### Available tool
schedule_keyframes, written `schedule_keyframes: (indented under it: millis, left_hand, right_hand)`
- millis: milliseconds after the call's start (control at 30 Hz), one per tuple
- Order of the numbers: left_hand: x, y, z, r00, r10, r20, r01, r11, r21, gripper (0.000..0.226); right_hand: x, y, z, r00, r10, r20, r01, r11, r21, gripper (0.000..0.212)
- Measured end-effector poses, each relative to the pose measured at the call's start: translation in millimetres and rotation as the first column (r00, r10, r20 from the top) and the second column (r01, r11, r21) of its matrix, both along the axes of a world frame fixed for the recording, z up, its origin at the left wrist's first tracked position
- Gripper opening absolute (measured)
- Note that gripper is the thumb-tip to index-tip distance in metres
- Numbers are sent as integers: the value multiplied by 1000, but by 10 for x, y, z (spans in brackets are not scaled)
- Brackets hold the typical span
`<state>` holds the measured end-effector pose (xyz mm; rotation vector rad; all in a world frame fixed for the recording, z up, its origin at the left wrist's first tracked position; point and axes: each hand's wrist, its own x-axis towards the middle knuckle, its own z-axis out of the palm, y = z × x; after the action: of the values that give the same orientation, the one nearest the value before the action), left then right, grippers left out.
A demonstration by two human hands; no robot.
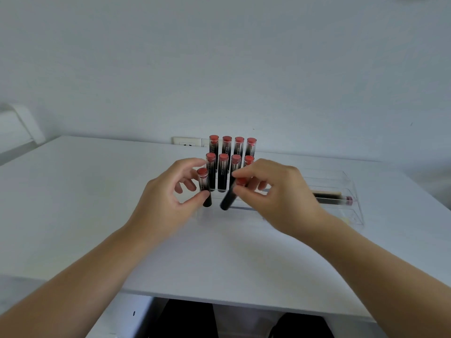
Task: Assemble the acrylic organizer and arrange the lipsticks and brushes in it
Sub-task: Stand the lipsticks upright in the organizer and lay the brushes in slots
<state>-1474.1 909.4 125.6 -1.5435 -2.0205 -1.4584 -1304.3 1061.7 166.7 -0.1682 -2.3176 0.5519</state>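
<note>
A clear acrylic organizer (pixel 351 191) stands on the white table (pixel 97 191). Its stepped left part holds several upright black lipsticks with red caps (pixel 227 145) in two rear rows. My left hand (pixel 168 191) pinches one upright lipstick (pixel 204 189) at the front left, thumb low on its barrel. My right hand (pixel 273 191) pinches a tilted lipstick (pixel 229 197) by its red top, its black end pointing down at the front row. A brush with a pink end (pixel 334 199) lies in the organizer's right tray.
A white wall rises right behind the table, with a socket plate (pixel 187 142) behind the lipsticks. A white chair back (pixel 17 128) shows at the far left. The table's front edge runs below my forearms.
</note>
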Motion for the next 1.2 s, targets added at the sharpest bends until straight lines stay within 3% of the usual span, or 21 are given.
schedule_keyframes:
  millis: [267,667,967,1200]
  left_hand:
    - [-1,-6,-1,1000,-21,-2,20,999,-44,46]
    - [2,12,1,1000,-7,13,8,997,-80,42]
    - [-6,44,17,999,-17,28,19,997,-79,43]
    - [-45,49,10,1000,-2,-6,2,994,-110,47]
  right_hand:
    - [-112,-39,-57,1000,4,-3,-4,997,79,15]
    - [179,151,-24,997,-66,28,60,984,171,18]
    - [-48,-15,-37,998,-65,-3,65,998,-21,16]
    - [-201,-56,-109,999,-50,8,50,999,-20,4]
